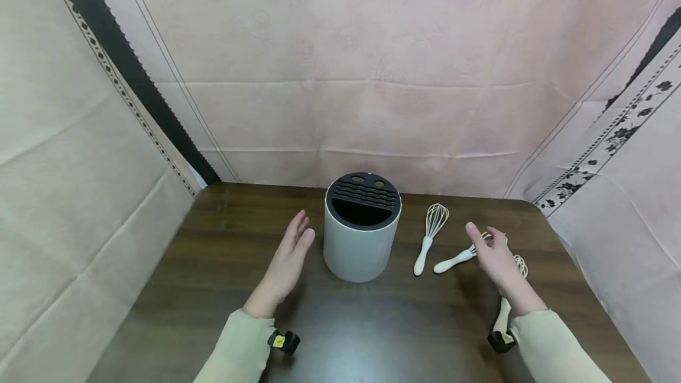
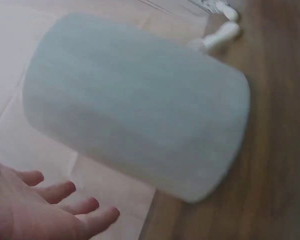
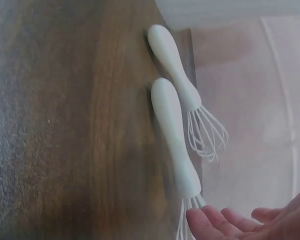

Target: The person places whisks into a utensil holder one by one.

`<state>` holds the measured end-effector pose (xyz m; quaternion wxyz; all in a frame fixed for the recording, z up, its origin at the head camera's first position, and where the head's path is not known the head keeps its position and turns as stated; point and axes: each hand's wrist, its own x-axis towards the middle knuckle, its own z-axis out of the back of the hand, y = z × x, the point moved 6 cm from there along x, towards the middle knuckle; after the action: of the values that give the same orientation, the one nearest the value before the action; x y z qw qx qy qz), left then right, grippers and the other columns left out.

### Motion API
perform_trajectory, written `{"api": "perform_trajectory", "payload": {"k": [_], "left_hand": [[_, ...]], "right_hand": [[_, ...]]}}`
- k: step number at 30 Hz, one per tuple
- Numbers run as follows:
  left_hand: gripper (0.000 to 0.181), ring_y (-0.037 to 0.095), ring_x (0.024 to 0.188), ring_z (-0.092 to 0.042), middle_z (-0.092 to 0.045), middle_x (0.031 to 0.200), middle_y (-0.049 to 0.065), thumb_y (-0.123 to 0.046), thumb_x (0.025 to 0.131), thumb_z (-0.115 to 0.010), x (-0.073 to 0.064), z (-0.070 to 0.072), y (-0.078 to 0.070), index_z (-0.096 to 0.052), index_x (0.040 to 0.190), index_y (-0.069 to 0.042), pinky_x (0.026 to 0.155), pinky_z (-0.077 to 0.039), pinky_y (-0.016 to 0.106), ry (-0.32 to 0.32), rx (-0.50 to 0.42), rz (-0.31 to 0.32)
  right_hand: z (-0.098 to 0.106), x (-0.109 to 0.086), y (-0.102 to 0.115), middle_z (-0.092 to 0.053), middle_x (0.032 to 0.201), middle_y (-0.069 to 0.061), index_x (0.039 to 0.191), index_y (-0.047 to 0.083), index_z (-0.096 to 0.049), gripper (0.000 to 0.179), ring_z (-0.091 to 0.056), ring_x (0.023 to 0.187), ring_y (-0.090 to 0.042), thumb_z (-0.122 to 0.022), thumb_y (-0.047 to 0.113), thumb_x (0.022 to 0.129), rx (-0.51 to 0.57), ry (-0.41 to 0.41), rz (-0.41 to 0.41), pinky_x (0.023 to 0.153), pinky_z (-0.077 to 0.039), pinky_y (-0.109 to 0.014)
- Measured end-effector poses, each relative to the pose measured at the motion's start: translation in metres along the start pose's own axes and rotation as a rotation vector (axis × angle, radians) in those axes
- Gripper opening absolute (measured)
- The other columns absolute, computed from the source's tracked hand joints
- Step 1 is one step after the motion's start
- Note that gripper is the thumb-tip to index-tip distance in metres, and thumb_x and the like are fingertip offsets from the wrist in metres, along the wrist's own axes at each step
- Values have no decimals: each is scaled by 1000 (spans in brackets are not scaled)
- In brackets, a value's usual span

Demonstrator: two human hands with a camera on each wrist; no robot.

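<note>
A white cylindrical holder (image 1: 355, 253) with a dark slotted lid (image 1: 364, 197) stands upright on the table. My left hand (image 1: 285, 259) is just left of it, fingers extended, apart from its side; the left wrist view shows the holder's plain wall (image 2: 135, 100) beyond the fingers. Over the middle whisk (image 1: 454, 260) hovers my right hand (image 1: 497, 259), holding nothing, its fingers hiding part of the wires. Another white whisk (image 1: 427, 241) lies between that one and the holder. A third whisk (image 1: 502, 315) is partly covered by my right wrist.
The brown wooden table (image 1: 383, 330) ends at a pale cloth backdrop (image 1: 372, 75). Cloth walls (image 1: 80, 211) also stand along both sides. Each sleeve has a small black wrist camera (image 1: 289, 341) at its cuff.
</note>
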<state>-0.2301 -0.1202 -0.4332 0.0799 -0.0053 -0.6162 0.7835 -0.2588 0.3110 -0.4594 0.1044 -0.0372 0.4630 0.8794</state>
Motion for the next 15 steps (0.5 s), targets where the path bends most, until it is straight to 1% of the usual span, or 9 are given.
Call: {"api": "perform_trajectory", "payload": {"k": [3, 4, 8, 11, 15], "left_hand": [[63, 20, 142, -24, -25, 155, 0, -54, 100, -39, 4, -6, -10, -17, 153, -29, 112, -22, 52, 9, -83, -40], [62, 20, 142, -24, -25, 155, 0, -52, 100, -39, 6, -8, -13, -17, 153, -28, 113, -22, 51, 14, -99, -52], [58, 18, 143, -22, -23, 157, 1, -44, 103, -38, 11, -15, -23, -15, 154, -28, 113, -21, 48, 37, -132, -80], [57, 17, 143, -21, -21, 158, 1, -41, 104, -38, 14, -17, -29, -15, 154, -29, 113, -22, 48, 39, -142, -84], [59, 19, 144, -20, -20, 158, 3, -40, 104, -39, 15, -18, -43, -14, 154, -24, 113, -23, 47, 54, -148, -76]], "right_hand": [[1, 2, -8, -21, 144, -38, 151, -5, 4, 107, -42, 122, -48, -36, 72, 88, 114, 3, -62, 90, -49, -50], [2, 3, -10, -18, 145, -38, 150, -5, 5, 108, -40, 122, -47, -37, 72, 88, 141, -1, -78, 88, -51, -49], [3, 3, -17, -14, 146, -38, 149, -6, 8, 112, -43, 121, -47, -42, 73, 86, 171, -28, -129, 82, -54, -43], [0, 4, -20, -4, 148, -40, 147, -9, 14, 117, -36, 128, -48, -45, 72, 86, 177, -9, -153, 81, -55, -39], [-5, 4, -22, 5, 147, -41, 142, -11, 23, 121, -23, 134, -48, -49, 68, 87, 168, 35, -169, 83, -54, -39]]}}
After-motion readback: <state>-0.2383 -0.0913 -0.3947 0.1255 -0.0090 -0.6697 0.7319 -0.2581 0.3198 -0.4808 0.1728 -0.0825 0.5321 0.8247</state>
